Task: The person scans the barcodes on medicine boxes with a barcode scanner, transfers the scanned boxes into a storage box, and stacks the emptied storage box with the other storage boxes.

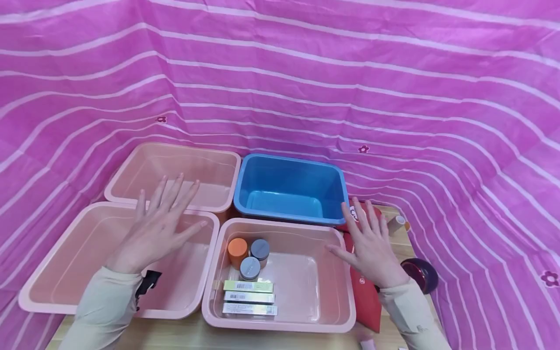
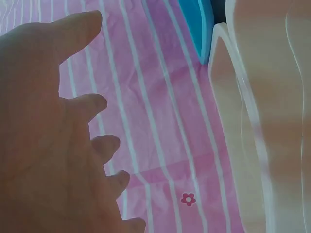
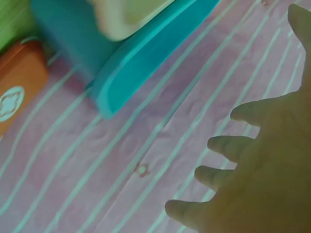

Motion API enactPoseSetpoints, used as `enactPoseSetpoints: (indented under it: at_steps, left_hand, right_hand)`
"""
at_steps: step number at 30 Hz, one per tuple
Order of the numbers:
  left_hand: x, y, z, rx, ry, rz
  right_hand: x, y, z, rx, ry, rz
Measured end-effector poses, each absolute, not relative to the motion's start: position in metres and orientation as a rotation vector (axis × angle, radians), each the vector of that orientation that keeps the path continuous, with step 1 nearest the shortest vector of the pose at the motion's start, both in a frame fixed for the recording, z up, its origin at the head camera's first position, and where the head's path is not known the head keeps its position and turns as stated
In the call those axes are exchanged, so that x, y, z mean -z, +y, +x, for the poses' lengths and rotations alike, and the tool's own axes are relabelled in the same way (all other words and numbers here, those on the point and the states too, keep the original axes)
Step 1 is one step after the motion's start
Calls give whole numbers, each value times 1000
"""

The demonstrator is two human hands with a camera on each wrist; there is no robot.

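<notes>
Both hands are spread with straight fingers and hold nothing. In the head view my left hand [image 1: 155, 233] hovers over the front left pink bin [image 1: 98, 233], its fingertips overlapping the back left pink bin [image 1: 175, 150]. My right hand [image 1: 372, 248] is above the right edge of the front middle pink bin [image 1: 302, 272] and the red packaging [image 1: 365, 301] beside it. Inside the middle bin stand an orange-lidded jar [image 1: 238, 247], a dark grey-lidded jar [image 1: 260, 249] and a light grey-lidded jar [image 1: 250, 268]. Slim boxes, one a green box [image 1: 248, 286], lie in front of them.
A blue bin [image 1: 290, 189] stands behind the middle pink bin. On the wooden table [image 1: 395, 250] at right are a white cylinder [image 1: 396, 223] and a dark round object [image 1: 422, 274]. Pink striped cloth [image 1: 280, 73] hangs around the back and sides.
</notes>
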State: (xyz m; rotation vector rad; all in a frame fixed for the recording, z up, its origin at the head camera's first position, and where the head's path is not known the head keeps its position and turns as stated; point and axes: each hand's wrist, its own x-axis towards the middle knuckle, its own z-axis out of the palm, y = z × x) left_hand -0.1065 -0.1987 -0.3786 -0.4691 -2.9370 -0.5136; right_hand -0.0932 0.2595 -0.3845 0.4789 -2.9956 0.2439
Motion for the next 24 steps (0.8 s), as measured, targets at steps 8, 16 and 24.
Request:
enactPoseSetpoints:
  at_steps: [8, 16, 24]
  left_hand:
    - [389, -190, -136, 523, -2931, -658]
    - [406, -169, -175, 488, -3019, -853]
    - [435, -154, -189, 529, -3091, -945]
  right_hand:
    - [378, 191, -101, -297, -2810, 980]
    - [410, 98, -126, -162, -2907, 1440]
    - [449, 51, -148, 137, -2933, 1435]
